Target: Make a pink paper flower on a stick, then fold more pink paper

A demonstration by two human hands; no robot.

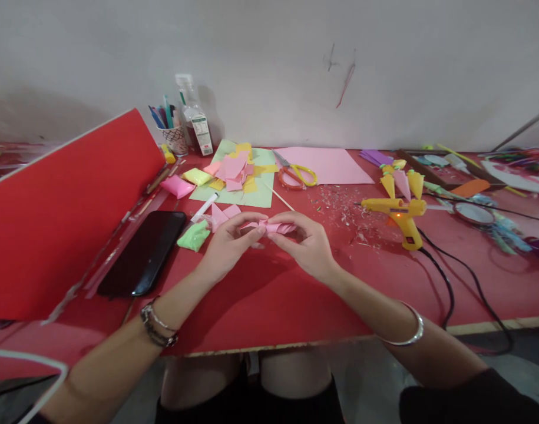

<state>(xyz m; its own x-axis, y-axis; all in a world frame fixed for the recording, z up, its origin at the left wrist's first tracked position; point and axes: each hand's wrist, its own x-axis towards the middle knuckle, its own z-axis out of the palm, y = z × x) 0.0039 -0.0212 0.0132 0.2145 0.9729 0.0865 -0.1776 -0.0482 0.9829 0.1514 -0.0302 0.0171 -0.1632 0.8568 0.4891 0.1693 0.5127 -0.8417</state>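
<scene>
Between my two hands, just above the red table, is a piece of folded pink paper (278, 227). My left hand (234, 238) pinches its left end between thumb and fingers. The right end is gripped by my right hand (307, 241), thumb in front and fingers behind. Part of the paper is hidden by the fingers. Close by my left hand lie loose pink paper pieces (222, 215), a white marker (204, 207) and a green clay packet (194, 235). A thin white stick (280, 197) lies behind the hands.
A yellow glue gun (395, 215) with a lit orange light stands at right, its black cord trailing. Scissors (298, 175) rest by a pink sheet (335, 165). A phone (143, 253) and a leaning red board (66, 218) are left. A glass bottle (197, 121) stands behind.
</scene>
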